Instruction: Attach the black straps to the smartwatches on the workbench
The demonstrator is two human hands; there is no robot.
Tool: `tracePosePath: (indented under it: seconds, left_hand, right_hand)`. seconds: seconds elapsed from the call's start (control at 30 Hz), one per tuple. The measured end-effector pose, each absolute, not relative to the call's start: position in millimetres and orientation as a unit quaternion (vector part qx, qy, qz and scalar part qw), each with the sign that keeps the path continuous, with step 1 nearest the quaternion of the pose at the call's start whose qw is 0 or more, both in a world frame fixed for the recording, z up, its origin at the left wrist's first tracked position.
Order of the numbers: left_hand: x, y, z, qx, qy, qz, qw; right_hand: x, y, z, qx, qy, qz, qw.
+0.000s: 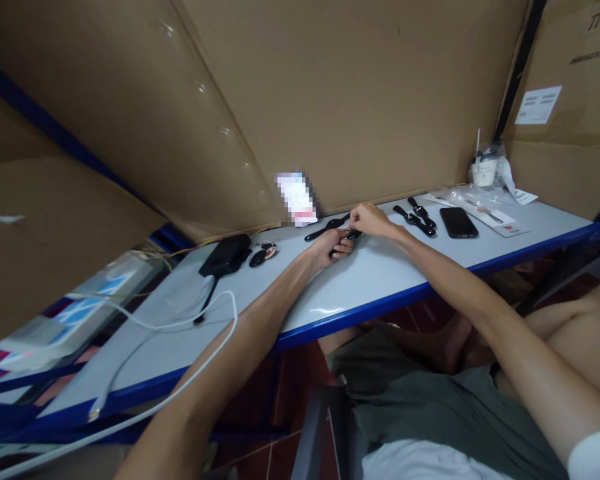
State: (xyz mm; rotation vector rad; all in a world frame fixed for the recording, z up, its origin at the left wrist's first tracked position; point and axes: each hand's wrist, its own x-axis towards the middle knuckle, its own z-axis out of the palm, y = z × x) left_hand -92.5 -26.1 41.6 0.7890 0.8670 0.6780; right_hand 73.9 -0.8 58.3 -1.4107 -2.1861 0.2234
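1. Small black piece (354,234): sits between my two hands, low over the tabletop (380,273), about midway along its length and nearer the far edge than the near blue one. Too small to make out in detail.
2. Left hand (333,247): fingers curled in, clamped on the near end of the piece.
3. Right hand (373,219): fingertips pinched on the far end, touching the left hand's fingers.
4. Handling, my judgement: very light, probably rubbery and bendy, easy to lose from the fingers. A fingertip pinch close to its end suits it better than a full-hand grip.
5. Black strap (325,228): lies flat just beyond my left hand. Whether it joins the piece, I cannot tell.
6. Two more black watches (416,217) lie right of my right hand, then a black phone (459,222) face up.
7. Far right corner: clear plastic bags (473,200) and a bagged cup (484,168).
8. Toward the left end: key fob (263,253), black pouch (225,257), white cable (180,321) looping to the near edge.
9. Cardboard wall (355,100) stands along the far edge.
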Motion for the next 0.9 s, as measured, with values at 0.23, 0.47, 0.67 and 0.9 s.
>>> tracePosePath:
  seconds: [0.23,0.47,0.67,0.9]
  left_hand:
    - [-88,-32,45,0.402,0.419,0.312,0.752]
    - [-89,-28,41,0.408,0.4,0.294,0.766]
    - [-93,-24,37,0.398,0.378,0.297,0.782]
    - [-87,-33,46,0.408,0.412,0.304,0.756]
  right_hand:
    - [70,-11,60,-0.517,-0.799,0.076,0.298]
    - [67,-2,59,-0.512,-0.785,0.157,0.313]
    - [72,1,59,-0.529,-0.784,0.135,0.294]
    - [78,-4,61,-0.499,-0.817,0.089,0.274]
